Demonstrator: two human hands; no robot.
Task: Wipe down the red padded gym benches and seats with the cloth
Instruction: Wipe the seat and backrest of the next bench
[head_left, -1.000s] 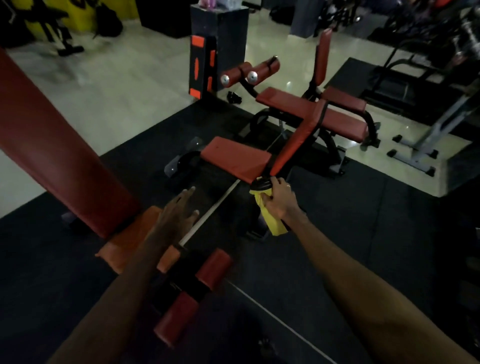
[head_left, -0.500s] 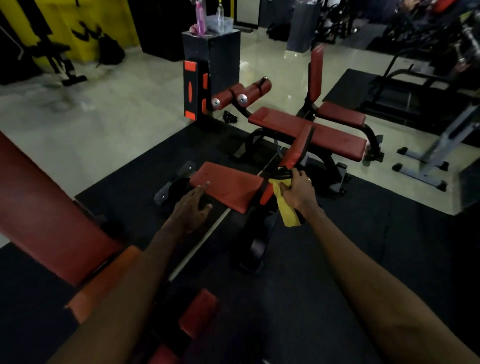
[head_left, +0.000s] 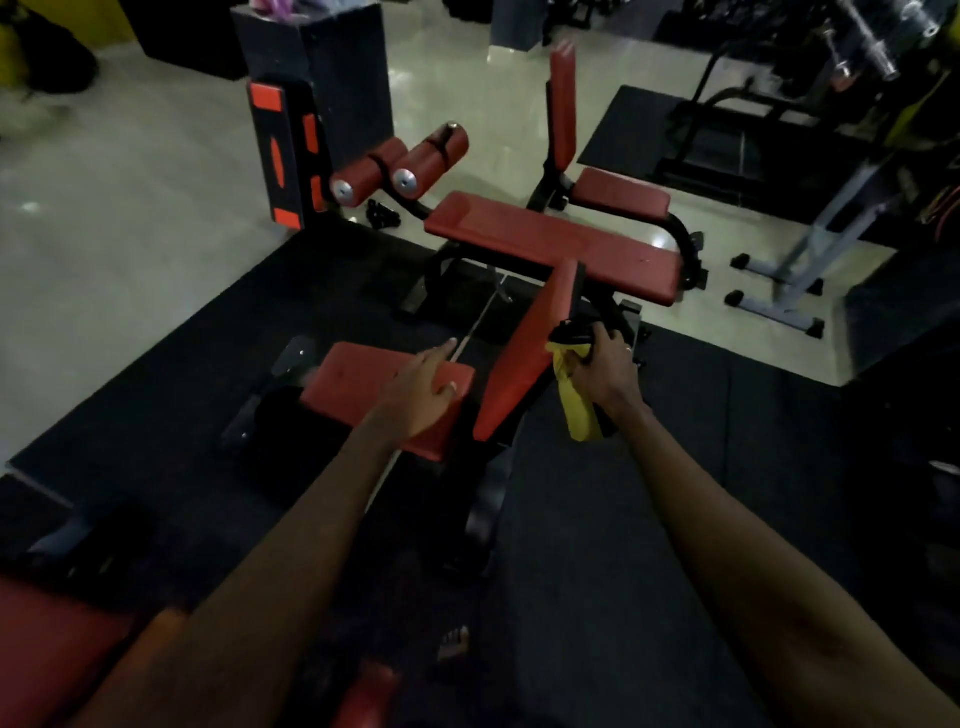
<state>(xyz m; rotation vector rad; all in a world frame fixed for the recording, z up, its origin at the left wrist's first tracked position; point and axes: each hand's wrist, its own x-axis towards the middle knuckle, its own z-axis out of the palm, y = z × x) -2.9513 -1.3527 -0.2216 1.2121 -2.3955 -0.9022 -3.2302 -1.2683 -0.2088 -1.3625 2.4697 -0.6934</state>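
Observation:
A small red seat pad (head_left: 353, 387) lies flat in the middle of the view, with a tilted red back pad (head_left: 530, 353) rising to its right. My left hand (head_left: 423, 389) rests flat on the seat pad's right end, fingers spread. My right hand (head_left: 605, 371) is closed on a yellow cloth (head_left: 576, 410) and on a black handle (head_left: 569, 332) at the back pad's right edge; the cloth hangs down below the fist. Behind stands a longer red bench (head_left: 550, 241) with two red roller pads (head_left: 400, 163) and an upright red back pad (head_left: 562, 114).
A black-and-orange box (head_left: 283, 156) leans against a dark pillar (head_left: 332, 67) at the back left. A grey metal rack (head_left: 810, 249) stands at the right. Another red pad (head_left: 47, 660) shows at the bottom left. Black rubber mats (head_left: 675, 467) cover the floor beside pale tiles (head_left: 130, 223).
I have moved closer to the small seat. My left hand went from hovering over the floor bar onto the seat pad. My right hand kept its hold on the cloth and handle.

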